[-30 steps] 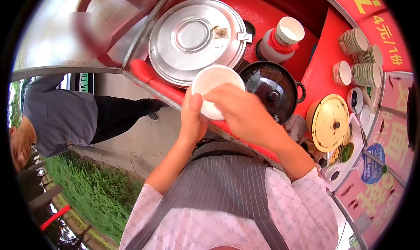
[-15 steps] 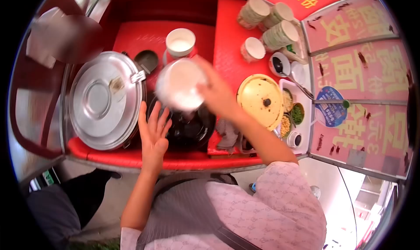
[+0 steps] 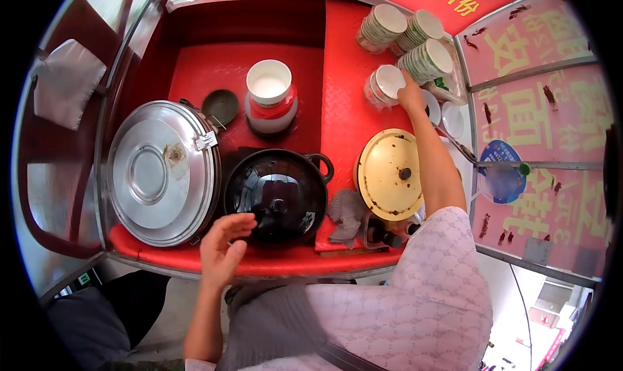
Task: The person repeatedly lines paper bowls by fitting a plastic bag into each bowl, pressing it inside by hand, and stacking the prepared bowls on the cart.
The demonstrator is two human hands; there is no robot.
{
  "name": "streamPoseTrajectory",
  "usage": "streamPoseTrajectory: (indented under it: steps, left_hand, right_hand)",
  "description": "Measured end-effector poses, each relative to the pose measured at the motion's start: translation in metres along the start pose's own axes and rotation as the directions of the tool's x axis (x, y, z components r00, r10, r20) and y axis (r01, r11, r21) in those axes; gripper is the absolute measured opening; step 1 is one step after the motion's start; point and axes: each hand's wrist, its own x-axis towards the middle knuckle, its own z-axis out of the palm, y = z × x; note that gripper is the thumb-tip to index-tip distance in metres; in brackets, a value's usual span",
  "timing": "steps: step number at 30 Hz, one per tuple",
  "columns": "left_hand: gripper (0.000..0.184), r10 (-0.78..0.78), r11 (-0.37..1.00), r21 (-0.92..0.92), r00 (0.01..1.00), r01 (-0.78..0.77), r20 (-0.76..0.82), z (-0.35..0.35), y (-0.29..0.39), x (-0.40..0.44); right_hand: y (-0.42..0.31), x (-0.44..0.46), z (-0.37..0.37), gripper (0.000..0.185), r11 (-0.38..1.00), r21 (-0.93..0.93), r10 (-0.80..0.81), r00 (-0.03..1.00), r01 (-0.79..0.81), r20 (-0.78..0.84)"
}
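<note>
My right hand (image 3: 410,96) is stretched out to the far right, its fingers at the right rim of a short stack of white paper cups (image 3: 385,85). Part of the fingers is hidden behind the cups. My left hand (image 3: 224,246) is held at the front edge of the counter, fingers extended and nothing in them. Close by it sits a glossy black pot (image 3: 276,196) with a side handle. Behind the pot, a white cup (image 3: 268,82) stands on a red and white container (image 3: 272,115).
A large lidded metal pot (image 3: 152,176) is at left, with a small dark pan (image 3: 220,106) near it. At right are a yellow lid (image 3: 390,175), a grey cloth (image 3: 346,214) and taller cup stacks (image 3: 428,61). Signed panels (image 3: 519,111) border the right side.
My right hand has moved from a blurred white round thing above the black pot to the cup stack at right. My left hand has drawn back slightly towards me.
</note>
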Motion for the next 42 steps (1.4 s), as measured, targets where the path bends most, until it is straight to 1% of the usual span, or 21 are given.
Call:
streamPoseTrajectory:
  steps: [1,3,4,7,9,12,14,16,18,20,23,24,29,30,32,33,34,37,40,41,42]
  left_hand:
    - [0.041,-0.013,0.997,0.071,0.999,0.016,-0.042,-0.009,0.004,0.003]
    - [0.031,-0.002,0.971,0.235,0.989,0.038,-0.15,-0.034,0.006,0.013]
    - [0.026,0.107,0.882,0.47,0.985,-0.033,-0.132,-0.053,0.013,0.025]
    - [0.013,0.322,0.578,0.815,0.929,-0.041,-0.182,-0.117,0.039,0.059]
    - [0.01,0.506,0.341,0.931,0.86,-0.128,-0.068,-0.166,0.066,0.086]
    - [0.007,0.678,-0.031,0.993,0.728,-0.111,0.103,-0.223,0.124,0.119]
    - [0.004,0.712,-0.275,0.961,0.666,-0.028,0.223,-0.26,0.157,0.135]
    - [0.004,0.598,-0.512,0.858,0.731,0.033,0.328,-0.295,0.18,0.148]
    - [0.006,0.556,-0.682,0.726,0.709,0.091,0.434,-0.32,0.189,0.159]
    - [0.005,0.557,-0.727,0.657,0.731,0.199,0.395,-0.339,0.19,0.163]
    - [0.007,0.634,-0.723,0.654,0.591,0.224,0.499,-0.369,0.188,0.165]
    - [0.008,0.647,-0.73,0.637,0.55,0.246,0.529,-0.381,0.186,0.174]
    - [0.009,0.716,-0.682,0.577,0.568,0.449,0.405,-0.373,0.186,0.173]
    - [0.009,0.724,-0.672,0.595,0.559,0.441,0.404,-0.376,0.182,0.175]
    - [0.007,0.713,-0.658,0.622,0.616,0.424,0.334,-0.364,0.185,0.177]
    - [0.006,0.683,-0.69,0.647,0.585,0.323,0.437,-0.373,0.179,0.175]
    - [0.006,0.604,-0.735,0.632,0.659,0.244,0.448,-0.372,0.176,0.168]
    - [0.011,0.491,-0.735,0.677,0.703,0.018,0.514,-0.354,0.154,0.134]
    - [0.014,0.441,-0.55,0.818,0.773,-0.168,0.456,-0.307,0.087,0.079]
    - [0.016,0.395,-0.431,0.882,0.84,-0.189,0.373,-0.279,0.07,0.048]
    - [0.018,0.334,-0.148,0.955,0.896,-0.256,0.292,-0.252,0.058,0.013]
  right_hand:
    - [-0.03,-0.01,-0.018,0.069,0.969,-0.188,0.181,0.979,-0.161,0.093]
    - [-0.029,-0.009,-0.009,0.067,0.969,-0.188,0.175,0.981,-0.158,0.079]
    - [-0.028,-0.006,-0.004,0.066,0.969,-0.192,0.166,0.984,-0.153,0.057]
    - [-0.007,-0.002,0.004,0.07,0.978,-0.182,0.127,0.985,-0.104,0.119]
    - [0.038,0.018,0.02,0.071,0.949,-0.308,-0.016,0.987,0.066,0.162]
    - [-0.039,0.002,-0.023,0.059,0.852,-0.505,-0.154,0.988,0.137,0.008]
    - [-0.075,0.008,-0.022,0.037,0.838,-0.459,-0.376,0.921,0.294,-0.097]
    - [-0.144,-0.017,-0.028,0.037,0.868,-0.286,-0.431,0.902,0.407,-0.024]
    - [-0.188,-0.034,-0.018,0.042,0.945,0.149,-0.321,0.912,0.291,0.256]
    - [-0.22,-0.052,-0.005,0.053,0.91,0.04,-0.409,0.881,0.412,0.24]
    - [-0.218,-0.017,0.054,0.067,0.911,-0.032,-0.381,0.87,0.41,0.313]
    - [-0.202,0.006,0.089,0.066,0.881,0.108,-0.472,0.855,0.46,0.213]
    - [-0.219,-0.005,0.132,0.061,0.883,0.458,-0.287,0.892,0.104,0.35]
    - [-0.216,-0.008,0.142,0.057,0.816,0.573,-0.312,0.891,0.075,0.329]
    - [-0.218,-0.012,0.143,0.048,0.85,0.502,-0.328,0.908,0.161,0.263]
    - [-0.221,-0.012,0.136,0.05,0.907,0.332,-0.35,0.903,0.259,0.251]
    - [-0.218,-0.007,0.144,0.052,0.909,0.218,-0.389,0.91,0.354,0.145]
    - [-0.241,-0.022,0.124,0.051,0.951,0.121,-0.299,0.948,0.286,0.108]
    - [-0.254,-0.029,0.112,0.043,0.97,0.063,-0.244,0.955,0.236,0.169]
    - [-0.257,-0.031,0.111,0.042,0.972,0.073,-0.233,0.96,0.224,0.155]
    - [-0.258,-0.035,0.108,0.041,0.974,0.083,-0.221,0.965,0.211,0.142]
